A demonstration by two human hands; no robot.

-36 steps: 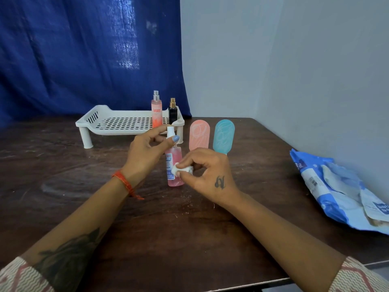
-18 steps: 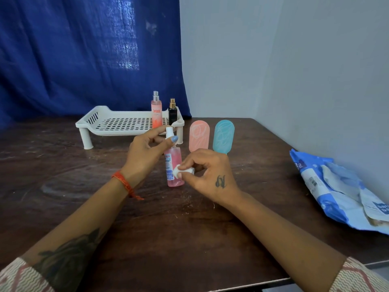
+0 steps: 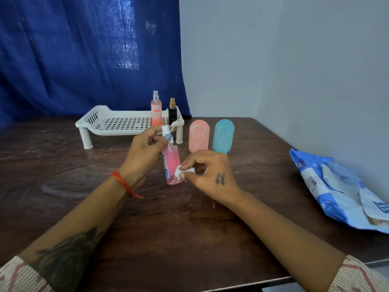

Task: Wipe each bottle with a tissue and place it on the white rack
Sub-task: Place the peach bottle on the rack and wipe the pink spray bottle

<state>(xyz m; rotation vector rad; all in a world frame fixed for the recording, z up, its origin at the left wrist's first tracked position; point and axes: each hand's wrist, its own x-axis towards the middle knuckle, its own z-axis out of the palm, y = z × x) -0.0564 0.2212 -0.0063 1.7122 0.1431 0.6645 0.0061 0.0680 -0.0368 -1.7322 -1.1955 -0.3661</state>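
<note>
Pink spray bottle (image 3: 171, 163), upright with its base on or just above the dark wooden table (image 3: 63, 169), shown during wiping. Left hand (image 3: 145, 152) pinches the white nozzle cap (image 3: 165, 130) between thumb and fingertips, steadying the bottle from the top; right hand (image 3: 207, 173) pinches a small wad of white tissue (image 3: 182, 170) and presses it against the lower body of the bottle. White rack (image 3: 126, 123), behind and to the left, already carries an orange-pink spray bottle (image 3: 156, 109) and a small black bottle (image 3: 172, 112) at its right end. A peach flat bottle (image 3: 199, 137) and a teal flat bottle (image 3: 223, 135) stand just beyond the right hand, apparently awaiting their turn. A blue tissue packet (image 3: 336, 190) lies well apart at the right. The held bottle looks light, rigid and smooth-walled, hence probably slippery where damp; the cap grip suits wiping, but a hold around the body is judged safer for carrying it to the rack.
</note>
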